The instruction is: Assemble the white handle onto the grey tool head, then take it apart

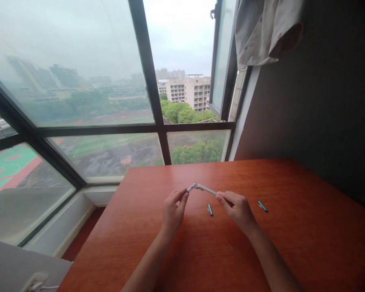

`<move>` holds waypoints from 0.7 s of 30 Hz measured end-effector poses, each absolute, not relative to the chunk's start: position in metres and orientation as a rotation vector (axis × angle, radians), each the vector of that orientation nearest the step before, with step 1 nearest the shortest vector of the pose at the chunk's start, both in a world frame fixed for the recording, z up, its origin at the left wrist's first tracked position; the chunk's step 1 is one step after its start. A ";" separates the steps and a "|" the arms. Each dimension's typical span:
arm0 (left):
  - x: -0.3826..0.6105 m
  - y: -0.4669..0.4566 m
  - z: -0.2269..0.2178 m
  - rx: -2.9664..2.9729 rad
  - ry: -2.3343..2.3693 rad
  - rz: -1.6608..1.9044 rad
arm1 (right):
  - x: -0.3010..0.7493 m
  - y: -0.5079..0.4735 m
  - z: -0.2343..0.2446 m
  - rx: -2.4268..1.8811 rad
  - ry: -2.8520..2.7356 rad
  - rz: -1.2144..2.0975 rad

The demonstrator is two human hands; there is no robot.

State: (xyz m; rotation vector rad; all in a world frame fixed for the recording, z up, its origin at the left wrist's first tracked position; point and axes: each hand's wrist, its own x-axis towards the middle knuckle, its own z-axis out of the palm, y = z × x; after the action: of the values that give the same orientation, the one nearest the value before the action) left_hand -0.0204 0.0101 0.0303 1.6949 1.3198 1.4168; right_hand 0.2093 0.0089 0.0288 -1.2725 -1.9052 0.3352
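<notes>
My right hand grips the white handle of a razor, holding it just above a reddish wooden table. Its metal head end points left, and the fingertips of my left hand pinch at that head. Two small green blade cartridges lie on the table: one cartridge sits between my hands, the other cartridge lies to the right of my right hand.
A large window with dark frames stands beyond the table's far edge, one pane swung open at the upper right. A pale cloth hangs at the top right. A dark wall borders the table's right side.
</notes>
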 end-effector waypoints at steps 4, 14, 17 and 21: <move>-0.021 0.011 0.030 1.721 1.321 1.383 | 0.208 0.008 0.029 -1.247 -1.918 0.361; -0.015 0.009 0.030 1.811 1.271 1.307 | 0.210 0.012 0.024 -1.273 -1.850 0.308; -0.017 0.010 0.028 1.786 1.286 1.325 | 0.211 0.011 0.026 -1.259 -1.872 0.323; -0.019 0.011 0.026 1.780 1.301 1.328 | 0.211 0.007 0.029 -1.240 -1.910 0.358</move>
State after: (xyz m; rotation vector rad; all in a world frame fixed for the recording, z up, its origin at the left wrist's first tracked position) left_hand -0.0186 0.0110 0.0262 1.7797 1.3015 1.3283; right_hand 0.2109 0.0075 0.0292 -1.2396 -1.9099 0.3583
